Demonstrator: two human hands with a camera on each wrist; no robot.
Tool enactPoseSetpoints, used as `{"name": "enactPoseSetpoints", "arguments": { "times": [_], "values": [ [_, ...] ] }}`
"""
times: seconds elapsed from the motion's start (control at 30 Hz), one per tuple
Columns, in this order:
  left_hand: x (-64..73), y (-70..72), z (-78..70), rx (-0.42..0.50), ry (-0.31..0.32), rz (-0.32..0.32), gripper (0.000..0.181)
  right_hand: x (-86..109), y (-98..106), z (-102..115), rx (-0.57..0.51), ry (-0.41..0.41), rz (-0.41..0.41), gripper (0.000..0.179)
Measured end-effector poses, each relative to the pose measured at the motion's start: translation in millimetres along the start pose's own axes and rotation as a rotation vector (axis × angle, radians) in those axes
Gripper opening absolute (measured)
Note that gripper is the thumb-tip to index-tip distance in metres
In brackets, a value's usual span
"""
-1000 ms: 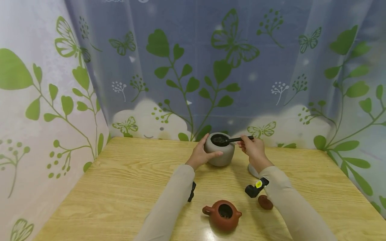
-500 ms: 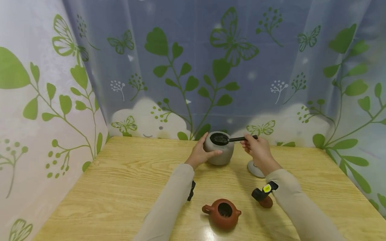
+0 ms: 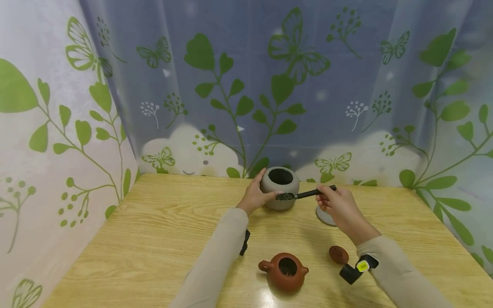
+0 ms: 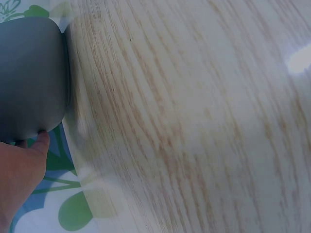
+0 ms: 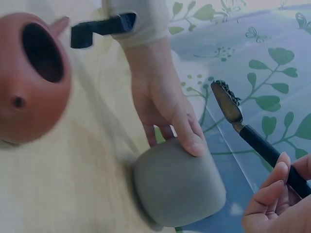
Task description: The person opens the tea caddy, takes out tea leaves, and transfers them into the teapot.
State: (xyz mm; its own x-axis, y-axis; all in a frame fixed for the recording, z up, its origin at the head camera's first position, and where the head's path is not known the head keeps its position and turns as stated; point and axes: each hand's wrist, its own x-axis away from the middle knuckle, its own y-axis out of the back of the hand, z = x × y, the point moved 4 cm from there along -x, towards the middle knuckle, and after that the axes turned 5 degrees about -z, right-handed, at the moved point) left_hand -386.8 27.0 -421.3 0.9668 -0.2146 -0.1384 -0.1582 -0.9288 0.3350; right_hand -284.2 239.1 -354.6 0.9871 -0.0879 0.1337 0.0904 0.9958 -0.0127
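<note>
My left hand (image 3: 254, 197) grips the side of a round grey tea jar (image 3: 281, 205), thumb in front and fingers round the far side. The jar stands lidless at the back of the table, its inside dark. In my right hand (image 3: 343, 210) the black handle of a tea scoop (image 3: 308, 193) is pinched between thumb and fingers. Dark curled tea leaves (image 5: 228, 92) lie heaped on the scoop's blade, which hovers in front of the jar, below its mouth. Nearer to me stands a reddish-brown teapot (image 3: 286, 285), uncovered, with some dark bits inside.
A grey disc-shaped lid (image 3: 325, 217) lies right of the jar, partly behind my right hand. The small brown teapot lid (image 3: 339, 255) rests right of the teapot. Behind the wooden table (image 3: 161, 239) hangs a printed curtain (image 3: 231, 107).
The scoop has come out of the jar's mouth, carrying tea leaves, and moved toward me and slightly right with my right hand. My left hand keeps its hold on the jar.
</note>
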Motion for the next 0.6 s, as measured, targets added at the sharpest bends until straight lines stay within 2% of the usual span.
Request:
{"name": "enactPoseSetpoints", "arguments": {
  "times": [0.27, 0.4, 0.6],
  "values": [
    [-1.0, -0.3, 1.5, -0.017, 0.000, 0.005, 0.102, 26.8, 5.1, -18.5, 0.034, -0.032, 0.051, 0.022],
    [-0.6, -0.3, 0.5, -0.012, 0.005, 0.008, 0.102, 35.1, 10.1, -34.2, 0.075, -0.049, 0.069, 0.019],
    [-0.9, 0.0, 2.2, -0.012, 0.024, 0.010, 0.103, 43.8, 14.6, -55.7, 0.136, -0.064, 0.147, 0.022]
  ]
}}
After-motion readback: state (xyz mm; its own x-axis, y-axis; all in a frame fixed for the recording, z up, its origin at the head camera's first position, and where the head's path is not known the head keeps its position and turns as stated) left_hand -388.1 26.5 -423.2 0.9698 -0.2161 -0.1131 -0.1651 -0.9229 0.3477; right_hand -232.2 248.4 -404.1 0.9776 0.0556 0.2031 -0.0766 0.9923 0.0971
